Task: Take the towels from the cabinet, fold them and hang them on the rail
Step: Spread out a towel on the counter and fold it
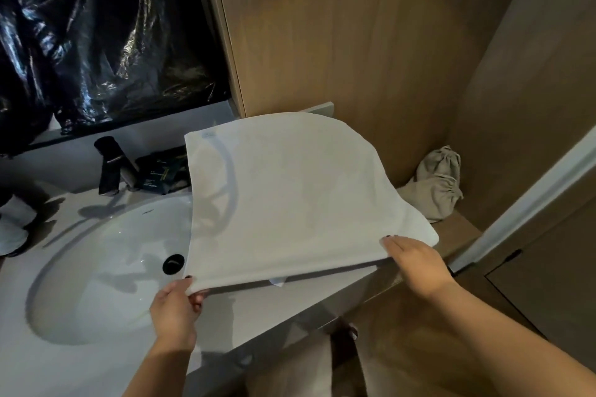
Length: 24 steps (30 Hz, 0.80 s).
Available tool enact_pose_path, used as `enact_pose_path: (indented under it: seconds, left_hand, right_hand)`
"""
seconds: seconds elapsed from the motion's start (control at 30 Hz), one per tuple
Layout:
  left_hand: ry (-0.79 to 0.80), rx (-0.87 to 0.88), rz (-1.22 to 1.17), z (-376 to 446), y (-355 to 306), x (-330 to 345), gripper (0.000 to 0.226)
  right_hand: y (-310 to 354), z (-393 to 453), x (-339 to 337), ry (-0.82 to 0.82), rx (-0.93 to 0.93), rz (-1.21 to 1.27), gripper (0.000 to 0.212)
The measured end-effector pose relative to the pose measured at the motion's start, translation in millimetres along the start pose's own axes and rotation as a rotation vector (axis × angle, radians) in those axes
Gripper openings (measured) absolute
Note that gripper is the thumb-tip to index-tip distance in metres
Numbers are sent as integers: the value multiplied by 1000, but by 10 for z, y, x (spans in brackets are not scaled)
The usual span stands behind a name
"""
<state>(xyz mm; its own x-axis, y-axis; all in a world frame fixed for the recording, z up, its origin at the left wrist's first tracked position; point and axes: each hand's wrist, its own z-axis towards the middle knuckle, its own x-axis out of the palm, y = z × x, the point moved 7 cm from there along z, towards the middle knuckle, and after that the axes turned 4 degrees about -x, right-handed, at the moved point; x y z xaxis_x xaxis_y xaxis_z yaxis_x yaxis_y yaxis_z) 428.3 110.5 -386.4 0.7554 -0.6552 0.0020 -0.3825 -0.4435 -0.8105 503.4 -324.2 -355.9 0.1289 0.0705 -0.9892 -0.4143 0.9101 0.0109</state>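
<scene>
Fingers (pixel 193 298) of the left hand (pixel 175 311) pinch the white towel (pixel 290 203); right hand (pixel 416 263) fingers lie straight together on its near edge.

White sink (pixel 96 267), black faucet (pixel 111 167), dark packets (pixel 161 171); beige drawstring bags (pixel 435 184) on wooden shelf (pixel 458 229).

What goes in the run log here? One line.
stage: folding | white towel over sink | left hand pinches near edge | right hand flat on corner
</scene>
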Motion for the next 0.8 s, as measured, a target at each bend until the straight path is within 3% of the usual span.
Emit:
enact_pose_path:
  seconds: [0.27, 0.43, 0.63, 0.7, 0.8]
  left_hand:
    - [-82, 10, -256, -216, 146, 102, 30]
    - [66, 171, -48, -462, -3, 140, 31]
    - [198, 270, 351, -688, -313, 57, 23]
    - [190, 324, 375, -754, -467, 48, 21]
    - [173, 353, 232, -750, -690, 119, 17]
  right_hand:
    - [-818, -100, -118, 47, 59, -19, 53]
    - [-1175, -74, -94, 85, 149, 110, 47]
    - [-1388, 58, -239, -33, 241, 333, 39]
    - [-1412, 140, -332, -85, 267, 373, 32]
    - [-1435, 267, -492, -181, 280, 430, 20]
